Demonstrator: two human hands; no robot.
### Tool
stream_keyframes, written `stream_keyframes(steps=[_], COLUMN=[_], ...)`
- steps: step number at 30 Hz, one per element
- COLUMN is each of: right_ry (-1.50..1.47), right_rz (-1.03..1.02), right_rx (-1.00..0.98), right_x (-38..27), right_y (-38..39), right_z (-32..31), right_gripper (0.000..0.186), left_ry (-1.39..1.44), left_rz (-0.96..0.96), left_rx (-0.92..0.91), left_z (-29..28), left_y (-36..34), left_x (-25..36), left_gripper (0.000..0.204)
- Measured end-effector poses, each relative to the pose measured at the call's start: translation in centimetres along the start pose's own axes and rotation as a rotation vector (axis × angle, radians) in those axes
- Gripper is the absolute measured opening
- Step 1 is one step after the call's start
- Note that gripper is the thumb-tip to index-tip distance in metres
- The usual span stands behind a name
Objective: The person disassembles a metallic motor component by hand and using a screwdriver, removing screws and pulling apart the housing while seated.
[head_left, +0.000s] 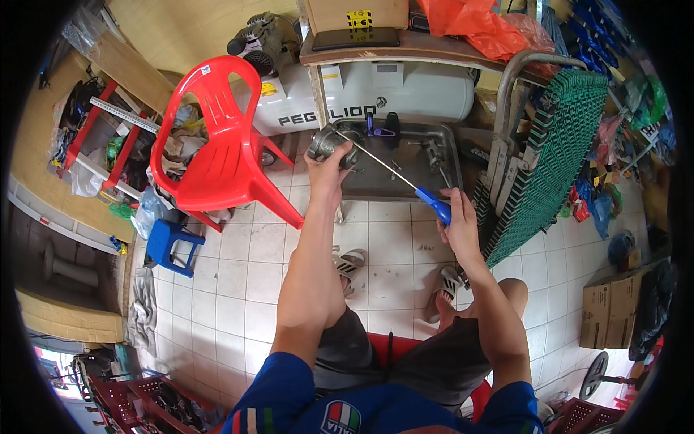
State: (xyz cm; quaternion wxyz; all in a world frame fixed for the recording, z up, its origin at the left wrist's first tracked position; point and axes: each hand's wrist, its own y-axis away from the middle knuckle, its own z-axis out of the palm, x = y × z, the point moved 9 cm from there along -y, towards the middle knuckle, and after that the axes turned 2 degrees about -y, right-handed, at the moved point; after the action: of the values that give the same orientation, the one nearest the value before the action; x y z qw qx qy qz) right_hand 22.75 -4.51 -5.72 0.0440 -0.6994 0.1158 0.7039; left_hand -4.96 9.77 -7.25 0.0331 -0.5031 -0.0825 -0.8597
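Observation:
My left hand (330,170) is closed around a round, cup-like metal part (323,142) and holds it up over the left side of a dark metal tray (457,155). My right hand (460,228) grips a long screwdriver (434,205) by its blue handle. The screwdriver's thin shaft slants up and left, its tip at the metal part; whether it touches a screw is too small to tell. Inside the tray are a purple-and-black tool (382,130), a metal piece (436,158) and some small loose parts.
A red plastic chair (217,166) and a blue stool (172,242) stand to the left. Behind the tray lies a large grey compressor tank (426,90) below a wooden shelf (434,53). A green woven folding chair (549,159) leans close on the right. Cardboard boxes (611,311) stand lower right.

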Motion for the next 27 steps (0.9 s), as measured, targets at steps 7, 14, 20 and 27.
stream_keyframes(steps=[7, 14, 20, 27], right_ry=[0.202, -0.057, -0.154, -0.010], right_rz=[-0.337, -0.285, 0.084, -0.166], right_rx=[-0.152, -0.044, -0.053, -0.177], right_x=[-2.2, -2.9, -1.1, -2.6], right_y=[0.5, 0.0, 1.4, 0.9], right_z=[0.3, -0.2, 0.0, 0.3], right_gripper=[0.041, 0.036, 0.050, 0.041], left_ry=[0.008, -0.020, -0.021, 0.010], left_rz=[-0.013, 0.004, 0.004, -0.045], left_rx=[0.045, 0.081, 0.011, 0.030], left_z=[-0.7, -0.9, 0.4, -0.5], left_y=[-0.1, 0.1, 0.5, -0.1], left_x=[-0.1, 0.4, 0.5, -0.3], left_gripper=[0.080, 0.082, 0.084, 0.082])
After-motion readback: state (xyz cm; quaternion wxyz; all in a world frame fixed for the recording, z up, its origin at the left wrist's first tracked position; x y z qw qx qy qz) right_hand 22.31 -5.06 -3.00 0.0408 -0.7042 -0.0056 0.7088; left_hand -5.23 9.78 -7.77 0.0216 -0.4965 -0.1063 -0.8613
